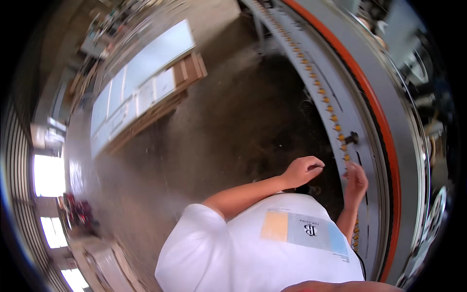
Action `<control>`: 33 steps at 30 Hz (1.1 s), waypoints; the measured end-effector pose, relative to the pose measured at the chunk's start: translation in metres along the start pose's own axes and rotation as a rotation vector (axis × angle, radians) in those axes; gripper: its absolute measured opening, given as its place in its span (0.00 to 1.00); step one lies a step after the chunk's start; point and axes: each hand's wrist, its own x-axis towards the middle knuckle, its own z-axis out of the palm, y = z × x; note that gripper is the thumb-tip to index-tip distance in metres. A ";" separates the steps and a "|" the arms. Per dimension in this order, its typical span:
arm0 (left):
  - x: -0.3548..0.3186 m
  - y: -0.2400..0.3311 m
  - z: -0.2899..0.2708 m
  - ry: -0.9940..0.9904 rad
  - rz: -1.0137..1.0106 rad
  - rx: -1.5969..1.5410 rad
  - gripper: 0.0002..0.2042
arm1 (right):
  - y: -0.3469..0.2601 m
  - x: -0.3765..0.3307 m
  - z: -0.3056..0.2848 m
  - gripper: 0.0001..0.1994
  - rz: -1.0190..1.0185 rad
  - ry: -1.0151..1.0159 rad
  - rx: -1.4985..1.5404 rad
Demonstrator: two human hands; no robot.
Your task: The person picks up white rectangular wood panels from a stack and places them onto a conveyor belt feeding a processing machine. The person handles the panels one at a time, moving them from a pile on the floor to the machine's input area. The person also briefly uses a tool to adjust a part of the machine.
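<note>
Left hand (300, 173) and right hand (356, 179) curled, fingers' contents unclear, right beside round yellow rollers (334, 118) likely edge-mounted for support.

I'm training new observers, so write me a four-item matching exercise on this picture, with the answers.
Column one:
1. Right hand
2. Long edge strip
3. Shirt
4. Panel stack

Column two:
A. White, with a printed front
B. In the picture's upper left
C. Close by the row of yellow pieces
D. Orange

Pairs: 1-C, 2-D, 3-A, 4-B
</note>
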 end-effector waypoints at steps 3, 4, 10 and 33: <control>-0.065 -0.007 -0.077 0.228 -0.029 0.017 0.08 | -0.031 -0.013 0.108 0.10 0.033 -0.463 0.011; -0.085 -0.004 -0.105 0.296 -0.027 0.020 0.08 | -0.044 -0.020 0.148 0.10 0.052 -0.584 0.019; -0.169 -0.011 -0.203 0.706 0.067 -0.194 0.05 | -0.096 -0.046 0.316 0.17 -0.069 -1.058 0.146; -0.326 -0.086 -0.612 1.612 -0.193 -0.362 0.10 | -0.187 -0.047 0.871 0.49 -0.496 -2.178 -0.260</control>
